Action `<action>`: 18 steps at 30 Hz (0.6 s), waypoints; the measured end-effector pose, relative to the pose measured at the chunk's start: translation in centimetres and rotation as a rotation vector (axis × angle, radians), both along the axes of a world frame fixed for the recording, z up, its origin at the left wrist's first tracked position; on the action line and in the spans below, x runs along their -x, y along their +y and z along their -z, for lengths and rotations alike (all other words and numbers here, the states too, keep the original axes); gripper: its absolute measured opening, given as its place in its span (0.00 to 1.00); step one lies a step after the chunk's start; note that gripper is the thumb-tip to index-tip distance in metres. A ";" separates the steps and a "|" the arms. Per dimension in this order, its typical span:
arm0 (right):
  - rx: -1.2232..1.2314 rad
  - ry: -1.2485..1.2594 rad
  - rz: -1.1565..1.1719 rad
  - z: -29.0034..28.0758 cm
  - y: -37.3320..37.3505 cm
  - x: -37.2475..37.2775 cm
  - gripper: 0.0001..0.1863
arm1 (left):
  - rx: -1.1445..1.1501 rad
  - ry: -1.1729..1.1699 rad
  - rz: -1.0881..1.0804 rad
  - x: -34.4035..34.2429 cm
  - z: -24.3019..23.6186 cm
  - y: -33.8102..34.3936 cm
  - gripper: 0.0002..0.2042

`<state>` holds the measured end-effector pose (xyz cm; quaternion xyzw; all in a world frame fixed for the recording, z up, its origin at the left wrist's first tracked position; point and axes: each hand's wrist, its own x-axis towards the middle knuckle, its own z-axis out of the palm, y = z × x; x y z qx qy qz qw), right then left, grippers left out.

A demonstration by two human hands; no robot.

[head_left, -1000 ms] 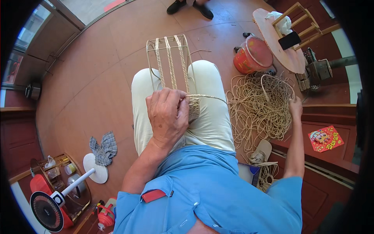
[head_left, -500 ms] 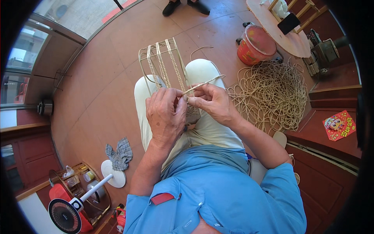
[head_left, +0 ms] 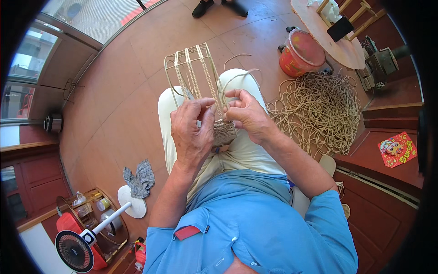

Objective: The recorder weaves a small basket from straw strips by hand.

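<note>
Between my knees stands a thin metal frame (head_left: pixel 208 51) with several twisted cords strung along its length. Its near end carries a tightly woven cord band (head_left: pixel 225 133). My left hand (head_left: pixel 191 132) is at the left of the strands, thumb and index fingertips drawn together beside them; what they pinch, if anything, is hidden. On the right side, my right hand (head_left: pixel 253 118) is closed with bent fingers on a loose working cord (head_left: pixel 237 77), which arcs up over my right knee. The exact grip point is partly covered by the fingers.
A big heap of loose cord (head_left: pixel 319 114) lies on the floor at right, beside a red bucket (head_left: pixel 292 61) and a round tabletop (head_left: pixel 337 39). A fan (head_left: pixel 75 252) and a grey cloth (head_left: pixel 139 179) are at lower left. Another person's shoes (head_left: pixel 203 8) show at the top.
My hands have moved slightly apart, uncovering the woven band. The cord that stretched to the right across the strands now bends upward from my right fingers in a loose arc.
</note>
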<state>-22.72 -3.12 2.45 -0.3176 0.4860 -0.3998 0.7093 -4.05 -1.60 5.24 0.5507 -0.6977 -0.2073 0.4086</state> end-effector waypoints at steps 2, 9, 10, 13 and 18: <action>-0.071 -0.059 -0.017 0.2 0.0 0.4 0.32 | 0.013 0.023 0.012 -0.2 0.0 0.4 0.06; -0.096 -0.248 0.151 0.3 1.7 1.0 0.21 | 0.042 0.013 0.037 0.5 -0.2 0.6 0.06; -0.087 -0.276 0.194 0.2 1.9 1.1 0.19 | 0.102 -0.065 0.092 0.7 0.1 0.3 0.06; -0.064 -0.330 0.277 -0.6 1.7 2.7 0.14 | 0.180 -0.145 0.148 2.2 0.2 0.1 0.07; 0.118 -0.484 0.377 -2.0 0.2 15.8 0.06 | 0.173 -0.243 0.212 2.8 1.2 -0.2 0.07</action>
